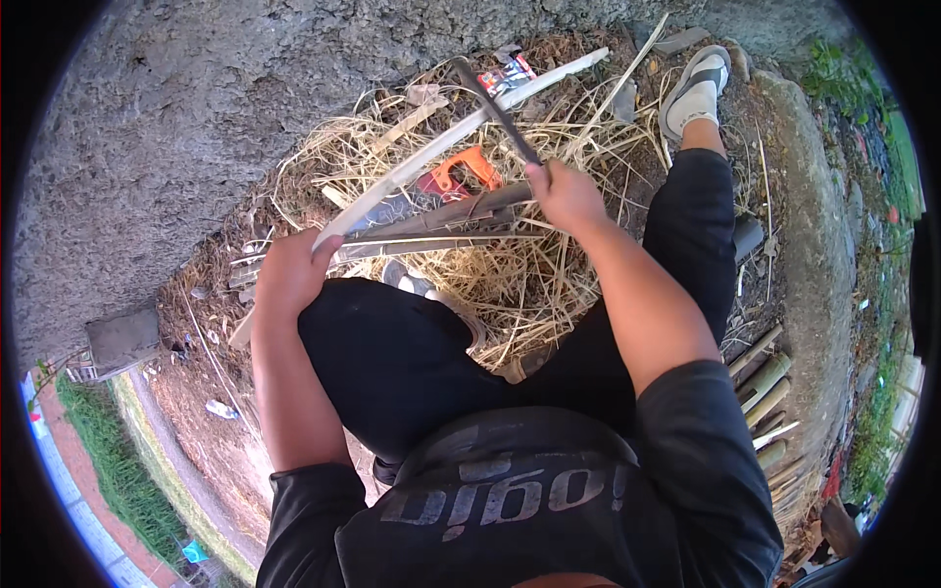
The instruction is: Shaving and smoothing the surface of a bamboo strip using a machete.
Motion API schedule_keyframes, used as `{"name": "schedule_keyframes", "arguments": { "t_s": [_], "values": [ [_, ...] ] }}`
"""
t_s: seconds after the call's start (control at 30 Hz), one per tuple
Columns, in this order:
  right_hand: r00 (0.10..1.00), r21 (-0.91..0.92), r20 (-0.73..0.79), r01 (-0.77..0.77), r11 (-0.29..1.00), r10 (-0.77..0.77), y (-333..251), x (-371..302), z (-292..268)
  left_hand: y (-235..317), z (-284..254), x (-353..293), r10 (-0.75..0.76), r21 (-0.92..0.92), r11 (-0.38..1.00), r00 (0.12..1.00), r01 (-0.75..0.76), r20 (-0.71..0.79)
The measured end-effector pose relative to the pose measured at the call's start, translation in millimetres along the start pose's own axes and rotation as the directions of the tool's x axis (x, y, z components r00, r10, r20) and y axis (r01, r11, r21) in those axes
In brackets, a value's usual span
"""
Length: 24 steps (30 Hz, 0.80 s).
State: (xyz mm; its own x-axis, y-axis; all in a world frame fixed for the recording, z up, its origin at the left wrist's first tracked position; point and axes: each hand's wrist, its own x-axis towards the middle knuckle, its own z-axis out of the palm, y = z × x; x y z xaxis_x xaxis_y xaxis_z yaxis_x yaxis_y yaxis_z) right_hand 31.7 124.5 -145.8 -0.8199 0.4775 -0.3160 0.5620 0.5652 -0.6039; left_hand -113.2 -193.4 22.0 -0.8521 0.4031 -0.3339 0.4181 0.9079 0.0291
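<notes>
My left hand (292, 272) is closed around the near end of a long pale bamboo strip (412, 169), which slants up to the right. In my right hand (570, 199) is the handle end of a knife with a long dark blade (505, 122). The blade crosses the strip beyond its middle and appears to touch it. Below the strip lies an orange-handled saw (472, 167), its blade partly hidden. Several darker bamboo lengths (441, 218) lie across the space between my hands, in front of my left knee.
Curly bamboo shavings (520, 274) cover the ground around my legs. A rough grey wall (176, 157) rises ahead and to the left. Cut bamboo pieces (767, 387) lie to my right, beside a concrete ledge (809, 245). A colourful packet (505, 74) lies beyond the strip.
</notes>
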Motion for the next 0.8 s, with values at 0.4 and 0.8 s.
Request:
{"name": "schedule_keyframes", "arguments": {
  "t_s": [0.4,0.8],
  "values": [
    [0.962,0.051,0.066,0.262,0.964,-0.265,-64.4,-37.0,7.1,-14.4,-6.6,-12.2,-0.085,0.041,0.996,0.996,0.085,-0.016],
    [0.977,0.179,-0.113,-0.157,0.971,0.179,9.6,-1.5,-2.1,-29.3,-23.4,-32.1,-0.05,0.062,0.997,0.997,0.053,-0.052]
  ]
}}
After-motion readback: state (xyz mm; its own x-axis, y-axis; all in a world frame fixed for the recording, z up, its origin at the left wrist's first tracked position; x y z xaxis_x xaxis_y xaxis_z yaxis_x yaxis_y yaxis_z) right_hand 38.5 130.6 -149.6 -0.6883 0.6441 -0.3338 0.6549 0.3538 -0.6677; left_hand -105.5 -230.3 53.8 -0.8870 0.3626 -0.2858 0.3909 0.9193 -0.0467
